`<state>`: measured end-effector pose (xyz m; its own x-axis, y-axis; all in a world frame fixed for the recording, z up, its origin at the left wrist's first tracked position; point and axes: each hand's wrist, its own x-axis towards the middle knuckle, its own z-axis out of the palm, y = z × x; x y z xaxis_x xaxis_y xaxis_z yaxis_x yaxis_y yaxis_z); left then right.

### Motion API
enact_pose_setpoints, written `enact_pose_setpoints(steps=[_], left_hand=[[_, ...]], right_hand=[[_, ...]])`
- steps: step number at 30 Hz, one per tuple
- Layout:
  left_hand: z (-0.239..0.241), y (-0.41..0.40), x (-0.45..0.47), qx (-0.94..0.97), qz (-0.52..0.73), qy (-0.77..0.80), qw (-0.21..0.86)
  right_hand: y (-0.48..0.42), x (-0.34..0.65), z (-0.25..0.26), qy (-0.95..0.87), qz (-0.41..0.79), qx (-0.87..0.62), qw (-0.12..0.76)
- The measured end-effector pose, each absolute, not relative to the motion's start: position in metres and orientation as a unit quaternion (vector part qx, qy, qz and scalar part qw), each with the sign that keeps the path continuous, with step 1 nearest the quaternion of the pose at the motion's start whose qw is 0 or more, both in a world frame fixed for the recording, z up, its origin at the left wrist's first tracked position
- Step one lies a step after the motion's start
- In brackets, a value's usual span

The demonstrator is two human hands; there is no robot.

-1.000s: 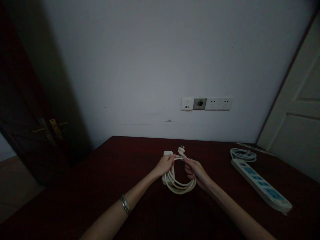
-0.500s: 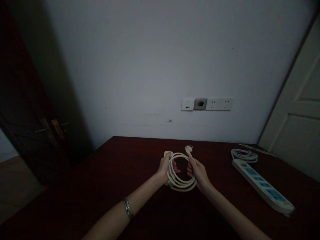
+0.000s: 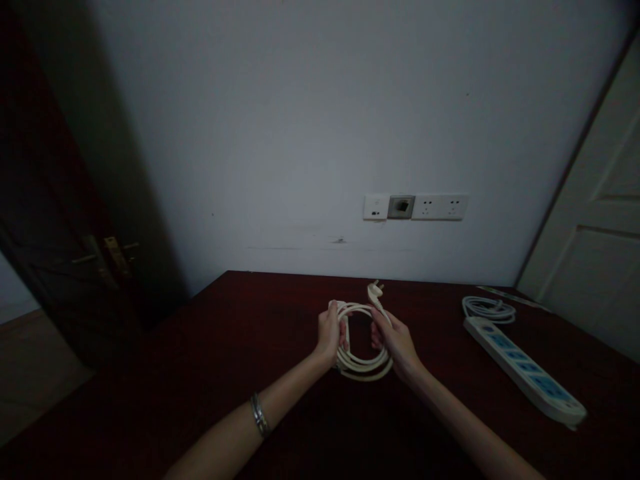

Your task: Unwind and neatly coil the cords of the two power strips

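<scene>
A white power cord [image 3: 365,365] is wound into several round loops above the dark red table [image 3: 270,303]. My left hand [image 3: 329,335] is closed around the left side of the loops and a white power strip [image 3: 348,333] beside them, most of which the fingers hide. My right hand [image 3: 397,340] grips the right side of the coil, thumb on the cord below the plug [image 3: 375,291]. That plug sticks up past the hand, its prongs pointing up and away.
Another power strip [image 3: 525,367] with blue socket faces lies on the table's right, its coiled cord [image 3: 489,310] behind it. Wall sockets [image 3: 439,207] are set above the table's back edge. A dark door [image 3: 55,233] stands at left, a pale door [image 3: 605,260] at right.
The plug has tipped slightly up and left. My left hand has turned a little, bringing the white strip's edge into view inside the loops. Both hands keep their hold.
</scene>
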<state>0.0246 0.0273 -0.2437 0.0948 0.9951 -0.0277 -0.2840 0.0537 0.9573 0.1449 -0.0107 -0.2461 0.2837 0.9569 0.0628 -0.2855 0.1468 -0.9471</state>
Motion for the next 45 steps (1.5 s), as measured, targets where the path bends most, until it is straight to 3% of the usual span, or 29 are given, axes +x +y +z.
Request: enact_pose_setpoints(steps=[10,13,18,24,30,34,38,45], left_hand=[[-0.233,0.028,0.021,0.534,0.427,0.456,0.569],[-0.231,0.025,0.02,0.581,0.463,0.453,0.492],[-0.235,0.017,0.015,0.737,0.503,0.361,0.27],[-0.243,0.025,0.009,0.792,0.439,0.364,0.217],[-0.238,0.025,0.008,0.782,0.44,0.368,0.243],[-0.236,0.022,0.013,0.718,0.436,0.381,0.386],[-0.238,0.022,0.021,0.603,0.446,0.357,0.557],[-0.236,0.023,0.024,0.481,0.48,0.35,0.645]], right_hand=[[-0.009,0.15,-0.24,-0.37,0.467,-0.484,0.641],[-0.01,0.149,-0.238,-0.352,0.475,-0.485,0.644],[-0.014,0.147,-0.233,-0.334,0.511,-0.446,0.655],[-0.015,0.147,-0.233,-0.382,0.505,-0.444,0.634],[-0.01,0.155,-0.236,-0.487,0.405,-0.494,0.595],[-0.012,0.156,-0.233,-0.508,0.381,-0.502,0.588],[-0.015,0.151,-0.23,-0.451,0.422,-0.494,0.613],[-0.015,0.147,-0.227,-0.368,0.517,-0.451,0.628]])
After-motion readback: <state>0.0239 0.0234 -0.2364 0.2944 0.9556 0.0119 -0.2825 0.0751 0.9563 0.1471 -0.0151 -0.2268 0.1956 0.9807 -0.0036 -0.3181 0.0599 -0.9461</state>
